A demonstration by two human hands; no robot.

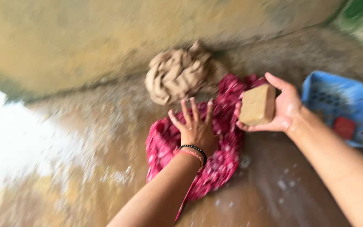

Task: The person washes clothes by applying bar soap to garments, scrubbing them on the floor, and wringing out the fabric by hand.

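— Red patterned cloth [215, 155], wet and bunched, lies on the concrete floor [84, 168] in the middle of the scene. Where are the hands?

— The left hand [196, 128] rests flat on the near-left part of the cloth, fingers spread and pointing far, released, grasping nothing. The right hand [280, 107] hangs just above the cloth's right edge, its grip clenched around a tan bar of soap [257, 105].

— Which way does the cloth lie from the soap?

— Down and to the left, just beside it. The cloth's long axis seems to run from far right to near left. The right forearm comes in from the near right, palm turned left.

— Anything else about?

— A beige twisted cloth [177, 75] sits just beyond the red one, touching it as far as I can tell. A blue plastic basket [337, 84] stands at far right with something red inside. White suds [26, 143] spread at left.
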